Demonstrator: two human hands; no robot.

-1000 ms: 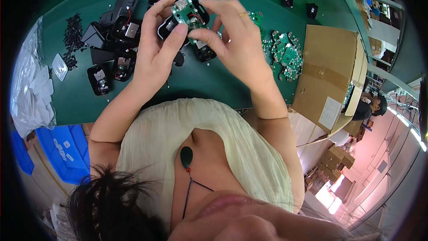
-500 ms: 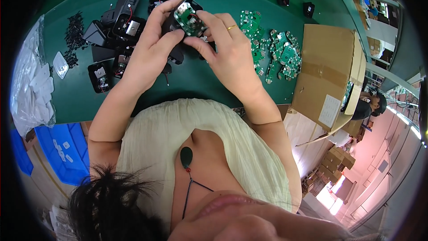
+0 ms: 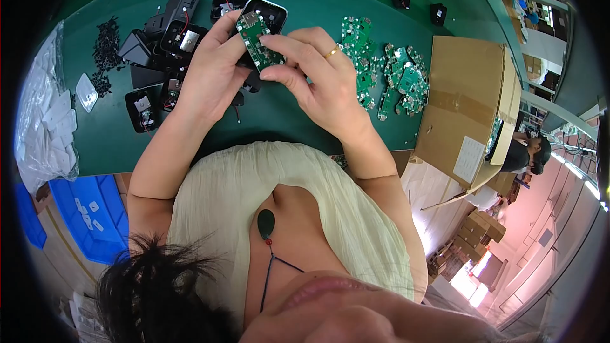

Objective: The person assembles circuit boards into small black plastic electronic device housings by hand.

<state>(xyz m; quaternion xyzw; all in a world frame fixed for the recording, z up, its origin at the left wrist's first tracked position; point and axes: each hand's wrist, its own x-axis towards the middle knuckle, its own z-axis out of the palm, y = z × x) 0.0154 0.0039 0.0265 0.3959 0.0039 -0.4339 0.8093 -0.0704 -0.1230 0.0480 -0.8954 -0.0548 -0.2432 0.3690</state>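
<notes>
—Above the green table (image 3: 305, 124), what do the hands hold?
—Left hand (image 3: 213, 70) closed around the black casing (image 3: 274, 14); right hand (image 3: 321, 76) pinching the circuit board (image 3: 256, 46); board tilted, partly over the casing's open face.

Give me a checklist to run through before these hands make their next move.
1. Left hand supporting the black housing: ok.
2. Right hand pinching the green circuit board: cannot tell; it is at the board, but thumb contact is unclear.
3. Board lying flat inside the housing: not ok; it sits tilted across the opening.
4. Wiring behind the board: cannot tell, hidden.
5. Loose boards clear of the right hand: ok, piled to its right.
</notes>
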